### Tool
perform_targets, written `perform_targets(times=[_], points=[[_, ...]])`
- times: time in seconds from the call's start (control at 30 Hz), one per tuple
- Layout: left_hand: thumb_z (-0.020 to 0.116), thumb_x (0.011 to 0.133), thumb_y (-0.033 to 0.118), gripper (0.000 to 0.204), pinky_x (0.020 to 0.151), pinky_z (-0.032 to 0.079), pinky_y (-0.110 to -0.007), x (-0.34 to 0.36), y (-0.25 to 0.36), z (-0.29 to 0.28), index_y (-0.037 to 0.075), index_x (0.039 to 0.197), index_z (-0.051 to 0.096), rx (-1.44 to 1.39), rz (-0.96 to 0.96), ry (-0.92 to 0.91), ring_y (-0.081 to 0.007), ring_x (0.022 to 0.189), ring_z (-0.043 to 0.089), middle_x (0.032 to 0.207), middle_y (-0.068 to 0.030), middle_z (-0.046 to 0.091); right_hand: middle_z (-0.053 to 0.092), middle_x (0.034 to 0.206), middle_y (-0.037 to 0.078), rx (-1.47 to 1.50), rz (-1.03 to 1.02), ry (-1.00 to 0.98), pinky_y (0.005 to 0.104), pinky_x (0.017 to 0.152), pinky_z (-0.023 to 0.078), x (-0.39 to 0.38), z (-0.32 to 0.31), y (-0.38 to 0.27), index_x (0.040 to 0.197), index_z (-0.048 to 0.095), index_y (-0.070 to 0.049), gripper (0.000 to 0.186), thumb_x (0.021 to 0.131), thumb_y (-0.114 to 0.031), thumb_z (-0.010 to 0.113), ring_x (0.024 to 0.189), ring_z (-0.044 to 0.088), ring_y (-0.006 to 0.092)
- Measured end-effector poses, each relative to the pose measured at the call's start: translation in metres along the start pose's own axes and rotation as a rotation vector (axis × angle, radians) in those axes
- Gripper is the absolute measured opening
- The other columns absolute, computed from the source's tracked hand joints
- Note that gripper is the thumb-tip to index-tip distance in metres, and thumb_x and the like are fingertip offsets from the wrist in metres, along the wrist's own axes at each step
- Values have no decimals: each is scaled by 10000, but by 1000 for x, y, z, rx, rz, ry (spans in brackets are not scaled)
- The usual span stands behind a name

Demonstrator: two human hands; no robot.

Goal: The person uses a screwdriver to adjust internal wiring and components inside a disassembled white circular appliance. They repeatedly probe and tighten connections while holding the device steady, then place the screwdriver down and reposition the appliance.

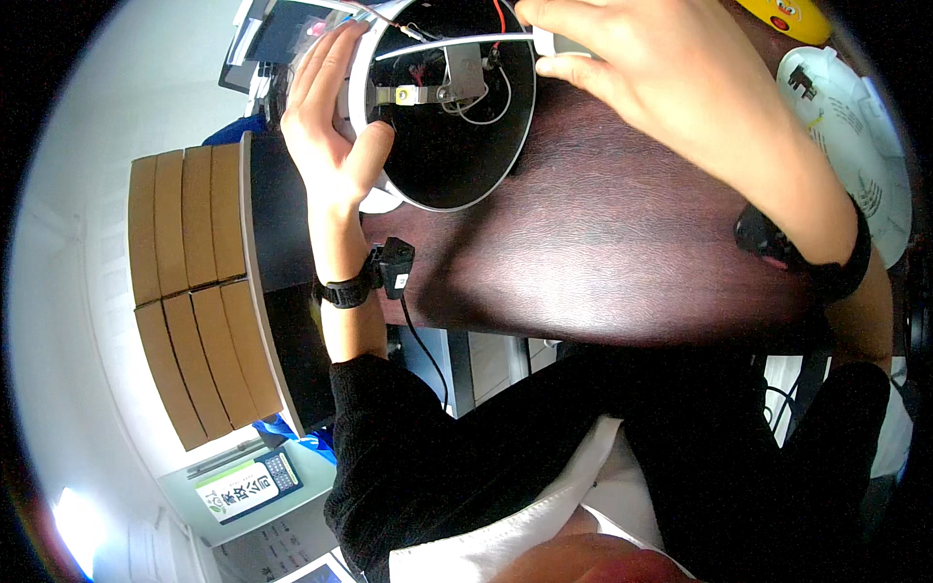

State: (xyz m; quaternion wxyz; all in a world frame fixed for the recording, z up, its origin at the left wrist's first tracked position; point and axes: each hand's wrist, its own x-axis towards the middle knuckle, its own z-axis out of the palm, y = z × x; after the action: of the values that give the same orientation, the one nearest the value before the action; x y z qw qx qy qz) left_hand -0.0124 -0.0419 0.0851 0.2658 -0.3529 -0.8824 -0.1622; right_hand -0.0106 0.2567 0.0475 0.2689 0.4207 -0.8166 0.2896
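A round appliance body (452,160) with a white rim and a black hollow inside lies open-side toward me at the top of the table. Inside it are a metal bracket (465,73) and thin red and white wires. My left hand (326,121) grips its left side, thumb at the rim and fingers along the outer wall. Above the opening's right edge, my right hand (651,68) pinches a small white piece (546,42) between thumb and fingers. A thin pale strip (447,43) runs from that piece across the opening; its far end is unclear.
The dark wood table (622,223) curves in front of me. At right lies a white slotted cover (836,126), with a yellow toy (792,17) beyond it. Cardboard boxes (194,243) stand at left. A black cable (423,345) hangs from the small camera (397,264) on my left wrist.
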Motion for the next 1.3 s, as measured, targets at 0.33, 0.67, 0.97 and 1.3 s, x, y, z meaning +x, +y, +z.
perform_targets(times=[0.33, 0.67, 0.97, 1.3], points=[[561, 561, 247, 732, 1083, 395, -448, 0, 3, 3, -46, 1227, 642, -34, -30, 19, -395, 1209, 581, 1263, -255, 628, 620, 646, 116, 687, 350, -200, 304, 556, 447, -4, -15, -20, 803, 656, 20, 147, 912, -78, 646, 541, 583, 182], [591, 613, 280, 703, 1068, 407, -451, -3, -4, 2, -15, 1250, 636, -9, -21, 14, -382, 1218, 578, 1275, -228, 627, 610, 662, 126, 414, 249, -287, 330, 559, 482, 4, -22, -6, 830, 629, 28, 158, 925, -97, 616, 568, 615, 222], [589, 624, 228, 680, 1083, 400, -438, -3, -1, 2, -26, 1254, 634, -45, -25, 22, -364, 1229, 580, 1282, -226, 626, 623, 770, 142, 241, 105, -190, 364, 604, 508, -2, 5, 12, 893, 611, 32, 159, 924, -125, 613, 664, 639, 273], [544, 566, 173, 705, 1111, 364, -425, -2, 4, 2, -64, 1223, 642, -87, -52, 32, -369, 1241, 571, 1261, -247, 635, 633, 768, 147, 351, 120, -223, 366, 610, 498, 6, -8, 11, 878, 625, 41, 122, 918, -72, 607, 656, 646, 264]])
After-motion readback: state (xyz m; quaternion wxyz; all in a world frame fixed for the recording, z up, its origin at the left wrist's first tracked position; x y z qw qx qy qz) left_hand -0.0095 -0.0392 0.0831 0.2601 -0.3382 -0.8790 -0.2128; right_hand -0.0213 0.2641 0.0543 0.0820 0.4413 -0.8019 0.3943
